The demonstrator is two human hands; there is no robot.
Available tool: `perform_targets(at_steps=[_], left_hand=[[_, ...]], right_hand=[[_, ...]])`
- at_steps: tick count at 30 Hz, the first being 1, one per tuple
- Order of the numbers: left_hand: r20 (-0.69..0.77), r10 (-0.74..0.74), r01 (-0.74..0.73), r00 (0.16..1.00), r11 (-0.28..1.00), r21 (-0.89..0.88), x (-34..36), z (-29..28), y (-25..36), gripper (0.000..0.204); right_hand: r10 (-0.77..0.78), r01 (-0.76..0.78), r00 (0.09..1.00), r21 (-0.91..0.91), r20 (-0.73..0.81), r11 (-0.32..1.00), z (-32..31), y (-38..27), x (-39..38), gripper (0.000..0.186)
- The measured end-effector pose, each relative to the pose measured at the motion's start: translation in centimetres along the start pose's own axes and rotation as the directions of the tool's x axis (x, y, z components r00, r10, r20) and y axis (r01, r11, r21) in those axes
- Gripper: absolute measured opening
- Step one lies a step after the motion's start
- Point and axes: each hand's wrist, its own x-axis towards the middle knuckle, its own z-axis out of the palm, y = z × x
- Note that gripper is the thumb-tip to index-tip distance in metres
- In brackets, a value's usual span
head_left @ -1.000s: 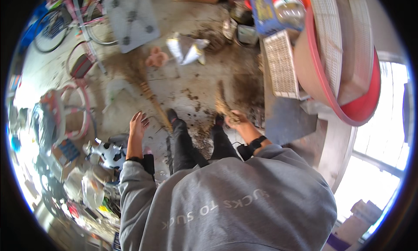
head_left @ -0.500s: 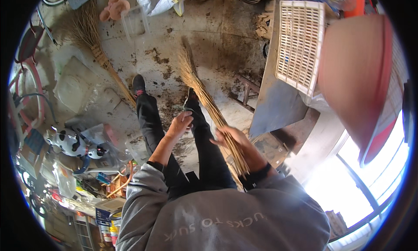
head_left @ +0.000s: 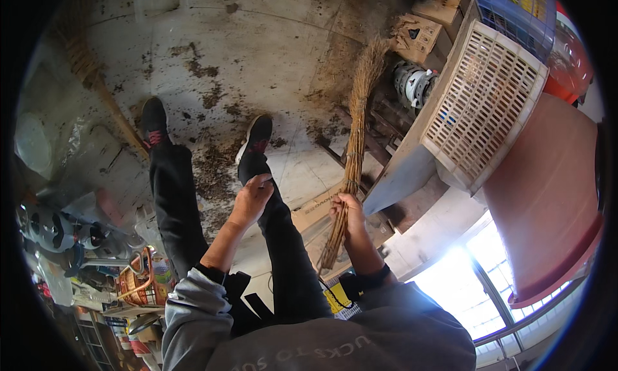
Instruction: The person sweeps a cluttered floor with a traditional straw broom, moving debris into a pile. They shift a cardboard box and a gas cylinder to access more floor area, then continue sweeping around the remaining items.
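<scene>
My right hand (head_left: 347,211) grips a long bundle of dry twigs, a stick broom (head_left: 356,133), near its lower end. Its brush end points away toward the dirty concrete floor (head_left: 257,43) beside the cluttered right side. My left hand (head_left: 250,197) hovers over my left knee with fingers loosely curled, holding nothing. My legs in black trousers and dark shoes (head_left: 256,138) stand on the floor amid scattered dirt.
A second broom (head_left: 103,91) lies at the far left. A white slatted basket (head_left: 489,107), a blue crate (head_left: 515,10) and a large red tub (head_left: 553,197) stand on the right. Cardboard boxes (head_left: 418,30) sit beyond the broom. Clutter and a small woven basket (head_left: 138,281) crowd the lower left.
The broom has swung to my right and is now held by my right hand alone. My left hand has let go and dropped toward my knee. The view has turned.
</scene>
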Motion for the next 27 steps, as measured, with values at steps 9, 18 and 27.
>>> perform_targets(at_steps=[9,18,27], left_hand=[[-0.017,-0.043,0.044,0.999,0.998,0.038,1.7,-2.8,0.2,0.035],[-0.109,-0.043,0.044,0.993,0.999,0.003,4.8,-4.1,2.7,0.031],[-0.081,0.04,-0.043,0.996,0.998,-0.036,5.9,-4.8,3.0,0.035]], right_hand=[[0.195,-0.195,0.981,-0.014,-0.014,0.981,6.9,-2.2,13.7,0.021],[0.279,-0.261,0.947,-0.124,0.16,0.957,0.1,4.4,-4.2,0.013],[0.165,-0.184,0.981,0.223,0.101,0.957,5.8,-1.6,7.1,0.016]])
